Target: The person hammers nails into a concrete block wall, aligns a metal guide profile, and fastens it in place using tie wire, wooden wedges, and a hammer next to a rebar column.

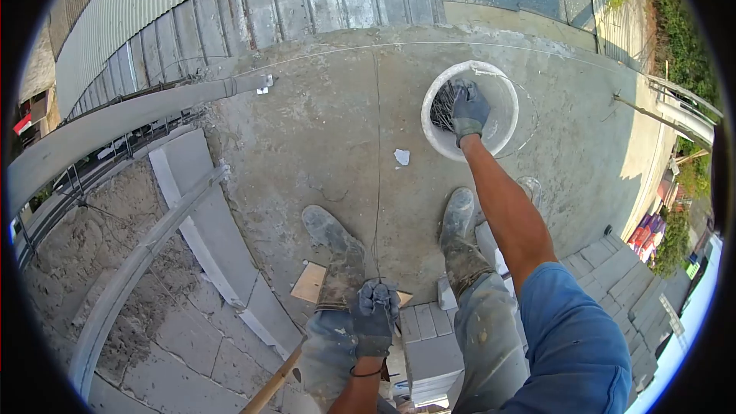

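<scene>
A white bucket (502, 111) stands on the concrete floor at the upper right of centre. Dark thin pieces, like nails or wire (442, 107), lie in its left side. My right hand (469, 110), in a grey glove, reaches inside the bucket beside them; its fingers are bent, and what they hold, if anything, is too small to make out. Low in the view, in front of my left leg, my gloved left hand (376, 310) has its fingers curled around something thin and dark that I cannot identify.
Rubber boots (326, 226) stand on the concrete floor (307, 138). A wooden handle (276, 383) lies near my left hand. Grey blocks (433, 356) are stacked below, with more at the lower right. Metal pipes (146, 111) cross the left side. Corrugated roofing (253, 4) spans the top.
</scene>
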Demonstrator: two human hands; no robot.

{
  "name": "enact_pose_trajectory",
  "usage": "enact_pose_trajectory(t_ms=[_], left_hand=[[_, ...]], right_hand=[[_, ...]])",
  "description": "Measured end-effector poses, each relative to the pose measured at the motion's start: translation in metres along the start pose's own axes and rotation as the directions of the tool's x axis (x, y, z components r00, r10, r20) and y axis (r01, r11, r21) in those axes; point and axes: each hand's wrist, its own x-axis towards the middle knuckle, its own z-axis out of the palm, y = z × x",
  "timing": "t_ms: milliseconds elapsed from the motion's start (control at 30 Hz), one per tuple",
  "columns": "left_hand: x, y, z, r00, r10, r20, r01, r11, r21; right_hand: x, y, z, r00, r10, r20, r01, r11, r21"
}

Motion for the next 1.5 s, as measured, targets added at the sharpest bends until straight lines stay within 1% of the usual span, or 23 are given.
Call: enact_pose_trajectory(t_ms=[33, 67, 100, 200, 233, 300, 367, 500, 567, 600, 633, 733, 800, 867, 933, 967, 1033, 1100, 1167, 1233, 1300, 1467, 1500], left_hand=[[-0.008, 0.002, 0.0, 1.0, 0.003, 0.007, -0.003, 1.0, -0.026], [-0.016, 0.007, -0.002, 0.999, 0.036, 0.021, -0.036, 0.999, 0.037], [-0.024, 0.012, -0.004, 0.997, 0.072, 0.038, -0.075, 0.993, 0.096], [-0.055, 0.013, -0.014, 0.94, 0.335, 0.059, -0.338, 0.904, 0.263], [-0.073, 0.023, -0.014, 0.949, 0.314, 0.026, -0.313, 0.93, 0.192], [-0.113, 0.038, -0.016, 0.935, 0.353, -0.034, -0.345, 0.927, 0.15], [-0.147, 0.049, -0.033, 0.855, 0.517, -0.036, -0.482, 0.82, 0.308], [-0.23, 0.056, -0.062, 0.762, 0.645, -0.065, -0.627, 0.759, 0.177], [-0.259, 0.038, -0.086, 0.715, 0.686, 0.135, -0.678, 0.632, 0.375], [-0.296, 0.047, -0.086, 0.697, 0.709, 0.105, -0.687, 0.62, 0.378], [-0.336, 0.062, -0.08, 0.631, 0.768, 0.105, -0.685, 0.488, 0.541], [-0.408, 0.059, -0.078, 0.433, 0.901, 0.014, -0.705, 0.329, 0.628], [-0.443, 0.043, -0.088, 0.642, 0.767, 0.003, -0.669, 0.558, 0.49], [-0.458, 0.023, -0.097, 0.492, 0.865, -0.104, -0.843, 0.502, 0.192], [-0.517, 0.045, -0.092, 0.762, 0.647, -0.002, -0.647, 0.762, -0.011], [-0.541, 0.059, -0.091, 0.755, 0.655, -0.038, -0.656, 0.754, -0.022], [-0.58, 0.107, -0.087, 0.561, 0.822, 0.095, -0.79, 0.566, -0.235], [-0.617, 0.17, -0.074, 0.682, 0.731, -0.017, -0.559, 0.506, -0.657], [-0.637, 0.215, -0.08, 0.543, 0.823, -0.168, -0.754, 0.39, -0.529], [-0.648, 0.239, -0.099, 0.542, 0.792, -0.28, -0.817, 0.419, -0.395], [-0.648, 0.247, -0.106, 0.468, 0.771, -0.432, -0.884, 0.422, -0.204], [-0.628, 0.247, -0.125, 0.315, 0.793, -0.521, -0.927, 0.374, 0.008], [-0.625, 0.248, -0.127, 0.272, 0.771, -0.575, -0.935, 0.354, 0.033]], right_hand=[[-0.012, -0.024, -0.031, 0.965, 0.214, 0.15, -0.254, 0.901, 0.352], [-0.023, -0.058, -0.074, 0.868, 0.338, 0.363, -0.495, 0.628, 0.6], [-0.032, -0.088, -0.116, 0.837, 0.306, 0.454, -0.542, 0.577, 0.611], [-0.042, -0.165, -0.239, 0.723, 0.042, 0.689, -0.663, 0.322, 0.676], [-0.035, -0.188, -0.281, 0.738, 0.01, 0.674, -0.635, 0.347, 0.69], [-0.018, -0.232, -0.359, 0.659, -0.31, 0.685, -0.676, 0.157, 0.72], [-0.004, -0.276, -0.421, 0.61, -0.411, 0.678, -0.64, 0.249, 0.727], [-0.003, -0.359, -0.52, 0.469, -0.574, 0.672, -0.594, 0.358, 0.72], [-0.007, -0.398, -0.567, 0.416, -0.592, 0.69, -0.611, 0.38, 0.694], [-0.017, -0.415, -0.594, 0.395, -0.624, 0.674, -0.607, 0.374, 0.701], [-0.026, -0.433, -0.619, 0.393, -0.655, 0.645, -0.546, 0.398, 0.737], [-0.061, -0.486, -0.69, 0.32, -0.756, 0.572, -0.475, 0.394, 0.787], [-0.084, -0.512, -0.732, 0.276, -0.792, 0.544, -0.45, 0.394, 0.801], [-0.106, -0.534, -0.761, 0.213, -0.823, 0.527, -0.431, 0.404, 0.807], [-0.127, -0.551, -0.789, 0.151, -0.84, 0.522, -0.413, 0.426, 0.805], [-0.141, -0.561, -0.802, 0.143, -0.834, 0.534, -0.384, 0.45, 0.806], [-0.171, -0.579, -0.816, 0.103, -0.838, 0.535, -0.357, 0.471, 0.807], [-0.2, -0.59, -0.821, 0.003, -0.856, 0.518, -0.287, 0.495, 0.82], [-0.227, -0.6, -0.826, -0.079, -0.868, 0.489, -0.282, 0.49, 0.825], [-0.248, -0.615, -0.832, -0.146, -0.879, 0.453, -0.27, 0.476, 0.837], [-0.263, -0.631, -0.837, -0.01, -0.914, 0.405, -0.103, 0.404, 0.909], [-0.295, -0.648, -0.82, 0.078, -0.949, 0.307, 0.061, 0.312, 0.948], [-0.297, -0.651, -0.808, 0.102, -0.98, 0.171, 0.186, 0.187, 0.964]])
